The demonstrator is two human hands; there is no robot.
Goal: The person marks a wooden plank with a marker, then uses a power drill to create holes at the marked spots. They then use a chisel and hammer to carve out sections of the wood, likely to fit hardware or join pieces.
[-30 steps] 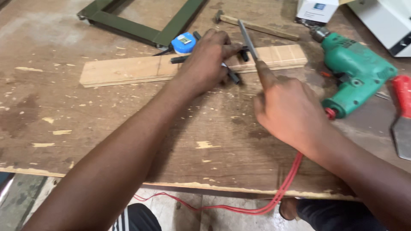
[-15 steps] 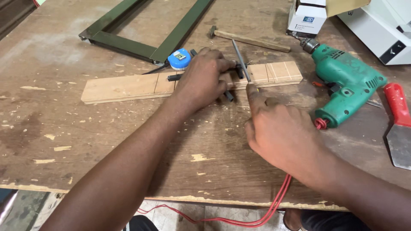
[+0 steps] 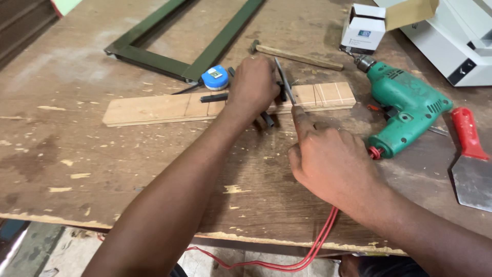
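The left hand [image 3: 253, 84] presses down on a long, flat, pale wooden strip [image 3: 154, 109] that lies across the worn brown wooden counter [image 3: 77, 154]; its grip is closed over a dark metal tool [image 3: 215, 97] laid on the strip. Just right of that grip, the right hand [image 3: 328, 164] pinches a thin grey metal blade [image 3: 285, 82], fingers clamped together on its lower end, the blade tilted up over the strip's marked right part. Behind the left grip sit a round blue tape measure [image 3: 215, 78], touching a dark green metal frame [image 3: 205, 46], and a wooden-handled hammer [image 3: 300, 56]. Right of the right grip, close by, lies a green electric drill [image 3: 405, 105], and beyond it a red-handled scraper [image 3: 471, 159], so that side is crowded. Left of the left grip the counter is open. Below both wrists runs the counter's chipped near edge, where a red cable [image 3: 307, 251] hangs over.
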